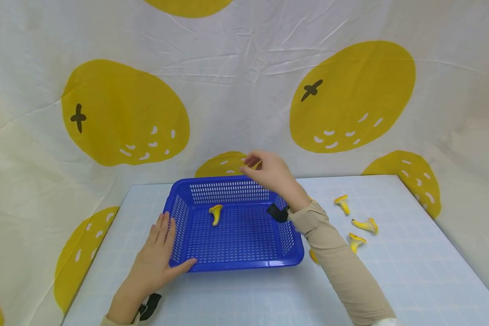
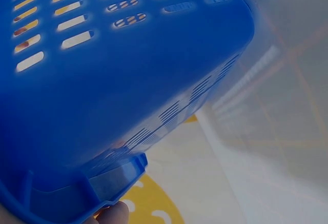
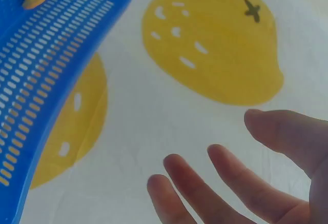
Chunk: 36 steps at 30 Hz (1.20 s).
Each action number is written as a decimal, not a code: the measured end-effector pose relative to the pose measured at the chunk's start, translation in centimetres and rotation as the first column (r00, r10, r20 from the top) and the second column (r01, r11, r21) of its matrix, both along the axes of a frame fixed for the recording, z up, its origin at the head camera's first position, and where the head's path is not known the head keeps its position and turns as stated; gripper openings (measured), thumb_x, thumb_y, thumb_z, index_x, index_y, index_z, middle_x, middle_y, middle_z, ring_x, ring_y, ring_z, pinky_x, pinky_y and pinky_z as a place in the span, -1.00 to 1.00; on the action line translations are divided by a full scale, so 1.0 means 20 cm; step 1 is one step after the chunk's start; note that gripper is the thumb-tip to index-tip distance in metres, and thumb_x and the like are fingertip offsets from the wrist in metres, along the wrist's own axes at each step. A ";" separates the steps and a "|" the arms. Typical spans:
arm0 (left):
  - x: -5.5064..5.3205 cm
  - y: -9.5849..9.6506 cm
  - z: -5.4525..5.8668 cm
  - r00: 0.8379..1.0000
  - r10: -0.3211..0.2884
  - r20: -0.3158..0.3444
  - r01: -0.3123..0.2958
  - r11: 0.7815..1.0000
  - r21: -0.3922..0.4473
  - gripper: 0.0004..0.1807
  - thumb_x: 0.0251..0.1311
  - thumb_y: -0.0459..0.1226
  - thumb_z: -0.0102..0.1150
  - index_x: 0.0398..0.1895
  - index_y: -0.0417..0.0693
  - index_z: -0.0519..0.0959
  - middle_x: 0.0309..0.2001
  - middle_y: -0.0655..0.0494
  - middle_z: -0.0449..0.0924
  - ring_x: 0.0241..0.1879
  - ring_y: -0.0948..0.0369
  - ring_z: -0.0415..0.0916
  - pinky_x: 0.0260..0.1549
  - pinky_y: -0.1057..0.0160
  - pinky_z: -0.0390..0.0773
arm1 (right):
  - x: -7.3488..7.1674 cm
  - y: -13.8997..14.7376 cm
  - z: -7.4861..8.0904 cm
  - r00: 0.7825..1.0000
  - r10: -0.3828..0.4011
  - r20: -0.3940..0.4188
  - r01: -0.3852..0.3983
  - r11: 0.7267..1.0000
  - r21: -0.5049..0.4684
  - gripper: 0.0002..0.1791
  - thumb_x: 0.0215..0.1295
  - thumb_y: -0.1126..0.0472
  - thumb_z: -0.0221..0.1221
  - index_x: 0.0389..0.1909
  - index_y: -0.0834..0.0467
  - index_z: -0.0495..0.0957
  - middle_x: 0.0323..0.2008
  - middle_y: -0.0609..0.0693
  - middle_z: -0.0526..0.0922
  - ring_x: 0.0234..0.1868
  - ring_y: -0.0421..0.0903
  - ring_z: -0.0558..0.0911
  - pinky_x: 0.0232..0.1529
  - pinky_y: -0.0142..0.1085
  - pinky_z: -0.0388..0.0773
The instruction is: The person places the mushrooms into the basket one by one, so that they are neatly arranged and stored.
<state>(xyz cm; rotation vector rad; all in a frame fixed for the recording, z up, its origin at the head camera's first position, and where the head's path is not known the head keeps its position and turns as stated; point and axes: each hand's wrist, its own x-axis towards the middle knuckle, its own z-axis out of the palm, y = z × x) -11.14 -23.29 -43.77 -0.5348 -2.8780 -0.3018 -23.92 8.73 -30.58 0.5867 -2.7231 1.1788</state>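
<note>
A blue plastic basket point(image 1: 244, 264) with slotted walls stands on the table, and one yellow trumpet-shaped mushroom point(image 1: 216, 214) lies inside it, left of the middle. My left hand point(image 1: 155, 258) rests at the basket's front left corner, fingers extended along the left rim and thumb on the front rim. In the left wrist view a fingertip point(image 2: 114, 215) shows at the rim edge. My right hand point(image 1: 270, 171) is raised over the back right of the basket with nothing in it. Its fingers and thumb are spread apart in the right wrist view.
Right of the basket lie several more yellow mushrooms, among them a far one point(image 1: 342, 204), a middle one point(image 1: 366, 225) and a nearer one point(image 1: 356, 242). Another point(image 1: 314, 256) is partly hidden by my right sleeve. A fruit-print cloth point(image 1: 244, 108) hangs behind the table point(image 1: 236, 299).
</note>
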 end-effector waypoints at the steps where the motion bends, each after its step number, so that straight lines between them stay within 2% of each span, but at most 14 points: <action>1: 0.00 0.00 0.00 1.000 0.001 0.001 -0.001 1.000 0.000 0.25 0.10 0.34 0.17 0.49 -0.48 -0.01 0.53 -0.39 -0.22 0.53 -0.20 -0.30 0.45 0.21 -0.47 | 0.00 0.02 -0.01 1.000 -0.009 -0.005 0.009 1.000 -0.024 -0.72 0.30 0.04 0.26 -0.08 0.12 0.64 -0.17 0.02 0.70 -0.19 -0.01 0.64 -0.13 -0.16 0.57; 7: 0.00 0.00 0.00 1.000 0.002 0.002 -0.002 1.000 -0.004 0.25 0.11 0.35 0.16 0.50 -0.46 -0.02 0.54 -0.38 -0.22 0.53 -0.20 -0.30 0.46 0.18 -0.45 | 0.02 0.18 -0.06 0.994 -0.085 -0.064 0.075 0.987 -0.143 -0.76 0.34 0.10 0.25 -0.09 0.15 0.64 -0.18 0.05 0.70 -0.19 0.01 0.62 -0.16 -0.12 0.57; 11: -0.01 0.00 -0.01 1.000 0.002 0.000 -0.002 1.000 -0.002 0.25 0.10 0.35 0.16 0.50 -0.46 -0.02 0.54 -0.37 -0.23 0.54 -0.18 -0.32 0.47 0.17 -0.43 | 0.02 0.29 -0.12 0.985 -0.145 -0.089 0.121 0.965 -0.234 -0.76 0.34 0.13 0.26 -0.09 0.19 0.65 -0.17 0.10 0.70 -0.16 0.02 0.63 -0.10 -0.11 0.56; 16: -0.01 0.00 0.00 1.000 0.006 0.015 -0.006 1.000 0.004 0.25 0.11 0.36 0.14 0.51 -0.44 -0.04 0.55 -0.35 -0.26 0.55 -0.14 -0.38 0.46 0.16 -0.43 | 0.03 0.43 -0.23 0.967 -0.248 -0.059 0.215 0.917 -0.337 -0.71 0.35 0.09 0.25 -0.07 0.20 0.65 -0.13 0.10 0.69 -0.11 -0.03 0.64 -0.03 -0.18 0.57; 22: 0.00 0.00 0.00 1.000 0.013 0.014 -0.013 1.000 0.001 0.25 0.11 0.36 0.15 0.51 -0.45 -0.04 0.54 -0.36 -0.25 0.54 -0.17 -0.34 0.47 0.13 -0.39 | 0.04 0.55 -0.39 0.939 -0.342 0.020 0.323 0.863 -0.390 -0.64 0.39 0.02 0.22 0.00 0.21 0.62 -0.11 0.11 0.69 -0.17 -0.10 0.63 -0.07 -0.39 0.57; 25: 0.00 0.00 0.00 1.000 0.013 0.011 -0.013 1.000 0.001 0.25 0.11 0.36 0.15 0.51 -0.44 -0.04 0.54 -0.36 -0.24 0.54 -0.18 -0.32 0.47 0.13 -0.38 | 0.04 0.60 -0.47 0.917 -0.390 0.083 0.388 0.828 -0.405 -0.63 0.40 0.01 0.20 0.02 0.21 0.61 -0.09 0.13 0.69 -0.18 -0.14 0.63 -0.07 -0.44 0.55; 28: 0.00 0.00 -0.01 1.000 0.011 0.007 -0.011 1.000 0.001 0.26 0.10 0.36 0.16 0.51 -0.44 -0.03 0.55 -0.36 -0.24 0.54 -0.18 -0.32 0.47 0.14 -0.39 | 0.04 0.64 -0.54 0.890 -0.427 0.160 0.454 0.793 -0.406 -0.61 0.41 0.01 0.19 0.05 0.22 0.60 -0.07 0.15 0.69 -0.18 -0.12 0.62 -0.05 -0.39 0.55; 31: 0.00 0.00 -0.01 1.000 0.009 0.005 -0.009 1.000 0.003 0.25 0.10 0.35 0.16 0.51 -0.45 -0.03 0.55 -0.36 -0.25 0.54 -0.16 -0.35 0.46 0.15 -0.41 | 0.04 0.67 -0.61 0.849 -0.465 0.250 0.528 0.764 -0.371 -0.58 0.41 0.00 0.17 0.10 0.22 0.58 -0.03 0.18 0.68 -0.14 -0.04 0.61 0.01 -0.28 0.52; 34: 0.00 0.00 -0.01 1.000 0.007 0.002 -0.007 1.000 0.003 0.25 0.11 0.35 0.16 0.51 -0.45 -0.03 0.55 -0.36 -0.25 0.54 -0.16 -0.35 0.46 0.17 -0.42 | 0.04 0.70 -0.67 0.807 -0.491 0.327 0.581 0.757 -0.299 -0.55 0.43 -0.01 0.14 0.17 0.20 0.55 0.05 0.20 0.64 -0.05 0.04 0.59 0.08 -0.16 0.49; 36: 0.00 0.00 -0.01 1.000 0.008 -0.002 -0.008 1.000 0.002 0.25 0.11 0.35 0.16 0.51 -0.44 -0.02 0.55 -0.35 -0.25 0.54 -0.16 -0.34 0.46 0.18 -0.43 | 0.03 0.72 -0.70 0.792 -0.494 0.358 0.593 0.764 -0.257 -0.54 0.43 0.00 0.13 0.20 0.19 0.53 0.08 0.23 0.61 0.02 0.10 0.56 0.11 -0.09 0.46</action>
